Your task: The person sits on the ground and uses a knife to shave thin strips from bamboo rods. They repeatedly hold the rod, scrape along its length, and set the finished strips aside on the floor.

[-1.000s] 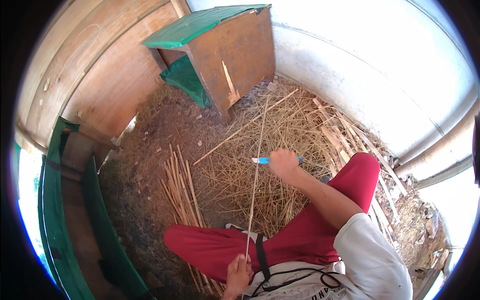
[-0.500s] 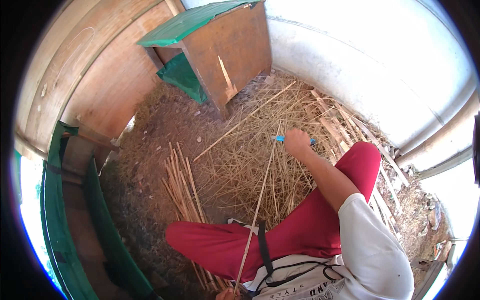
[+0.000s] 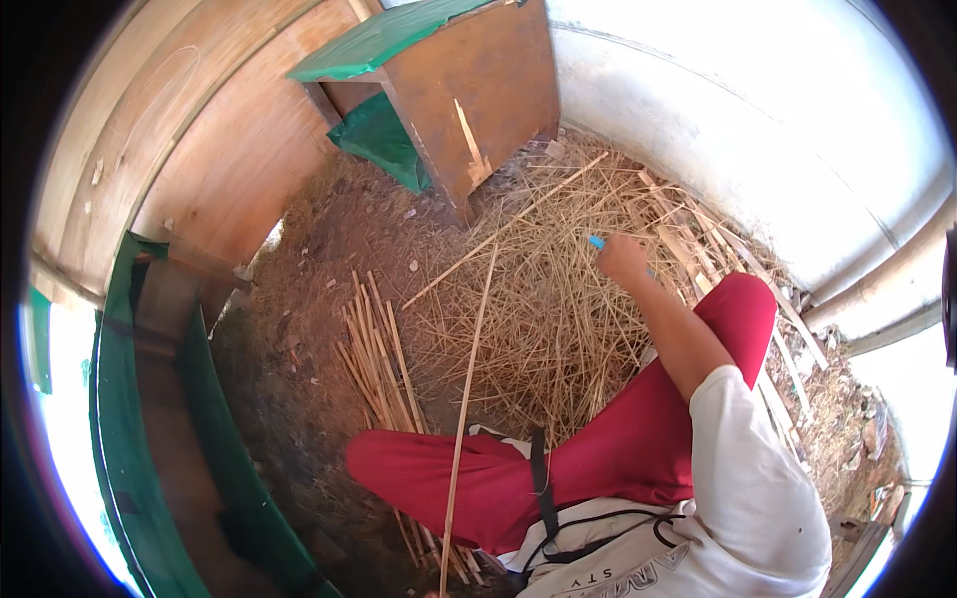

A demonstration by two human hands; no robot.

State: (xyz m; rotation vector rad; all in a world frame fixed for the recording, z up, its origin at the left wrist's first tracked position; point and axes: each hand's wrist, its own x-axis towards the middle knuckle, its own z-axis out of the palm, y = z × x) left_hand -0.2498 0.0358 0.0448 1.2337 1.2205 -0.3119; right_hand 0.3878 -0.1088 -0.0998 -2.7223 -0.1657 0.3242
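Observation:
My right hand (image 3: 623, 260) is closed around a slim blue-handled knife (image 3: 597, 242), above the pile of shavings. Most of the knife is hidden in my fist, and its blade cannot be made out. A long thin bamboo strip (image 3: 467, 382) slants up from the lower edge, across my left thigh, its far tip pointing at the shavings. My left hand (image 3: 435, 595) grips the strip's near end; only a sliver of it shows at the lower edge. The knife and the strip are apart.
Thin pale shavings (image 3: 558, 319) cover the ground ahead. Cut strips (image 3: 377, 349) lie bundled beside my left knee, flat slats (image 3: 688, 254) by my right knee. A wooden box with a green cover (image 3: 478, 90) stands at the back. A green-lined wooden trough (image 3: 150, 429) is on the left.
The knife has come away from the strip as my right hand moved slightly up and right. The strip's far end has swung left, and my left hand has slipped mostly out of view.

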